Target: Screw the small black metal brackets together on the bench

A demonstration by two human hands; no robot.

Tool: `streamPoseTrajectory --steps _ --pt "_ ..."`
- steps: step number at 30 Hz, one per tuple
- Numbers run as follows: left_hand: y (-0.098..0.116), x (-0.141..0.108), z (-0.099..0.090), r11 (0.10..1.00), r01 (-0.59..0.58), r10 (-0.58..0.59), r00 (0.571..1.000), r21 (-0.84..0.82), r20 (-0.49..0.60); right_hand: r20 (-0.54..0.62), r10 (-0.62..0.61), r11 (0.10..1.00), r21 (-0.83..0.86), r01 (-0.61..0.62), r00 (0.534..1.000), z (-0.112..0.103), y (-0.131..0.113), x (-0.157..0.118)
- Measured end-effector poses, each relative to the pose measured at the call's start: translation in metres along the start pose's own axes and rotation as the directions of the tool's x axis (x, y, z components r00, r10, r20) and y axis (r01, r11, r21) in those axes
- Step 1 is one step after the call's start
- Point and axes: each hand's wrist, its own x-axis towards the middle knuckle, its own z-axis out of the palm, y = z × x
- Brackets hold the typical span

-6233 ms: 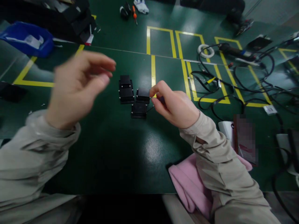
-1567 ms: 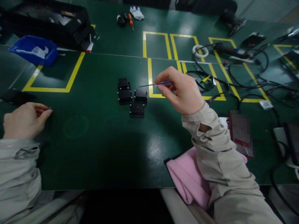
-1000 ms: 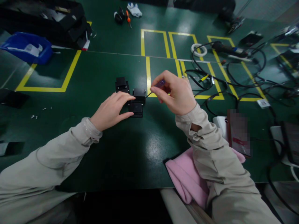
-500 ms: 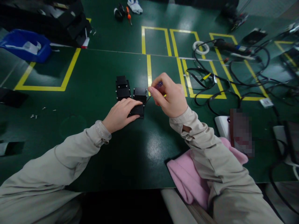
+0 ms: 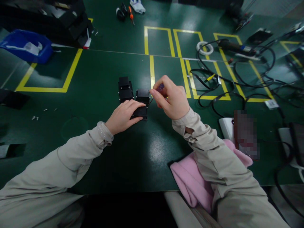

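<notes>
My left hand grips a black box-shaped part, its thumb and fingers curled over the near end. In my right hand, closed, is a screwdriver; a bit of purple handle shows above the fist, and its thin shaft slants down-left to the right edge of the black part. The tip is too small to make out. A second black part with small silver screws at its sides lies just beyond my left hand.
Several loose screws lie on the green table at the left. A blue bin stands at the back left. Tangled black cables, a white tape ring and a pink cloth are on the right. An orange-handled screwdriver lies far back.
Both hands stay at the black part, with the screwdriver at the same edge. My right fist has turned very slightly; the whole view has shifted by a few pixels.
</notes>
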Motion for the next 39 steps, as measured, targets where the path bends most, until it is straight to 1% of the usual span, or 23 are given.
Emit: streamPoseTrajectory --steps 5,12,19,23,26,28,33,39 --pt "-0.001 0.0 0.0 1.0 -0.017 0.017 1.0 -0.01 -0.002 -0.006 -0.002 1.0 -0.01 0.002 1.0 0.0 -0.001 -0.001" --pt "-0.002 0.0 0.0 1.0 -0.01 0.01 1.0 -0.013 0.006 0.005 -0.016 0.999 -0.035 0.016 1.0 0.001 0.0 0.0" --pt "-0.002 0.001 0.0 1.0 -0.011 0.011 1.0 -0.021 0.007 0.009 0.003 0.977 -0.213 -0.002 1.0 0.001 -0.001 -0.001" --pt "-0.001 0.001 -0.001 1.0 -0.002 0.003 1.0 -0.024 0.017 0.087 0.024 0.966 -0.26 0.0 0.996 -0.003 -0.009 0.0" --pt "-0.001 0.0 -0.001 1.0 -0.006 0.007 1.0 -0.025 0.015 0.099 0.059 0.953 -0.302 -0.027 0.993 -0.006 -0.015 0.0" --pt "-0.002 0.0 -0.001 1.0 -0.008 0.008 1.0 -0.029 0.016 0.086 0.059 0.951 -0.308 -0.029 0.995 -0.007 -0.016 0.0" --pt "-0.002 0.001 -0.001 0.999 0.006 -0.005 1.0 -0.042 0.015 0.066 0.009 0.959 -0.285 0.01 0.998 -0.007 -0.013 -0.002" --pt "-0.002 0.001 -0.001 0.999 0.006 -0.005 1.0 -0.05 0.02 0.131 0.047 0.95 -0.313 -0.004 0.99 -0.009 -0.018 0.0"
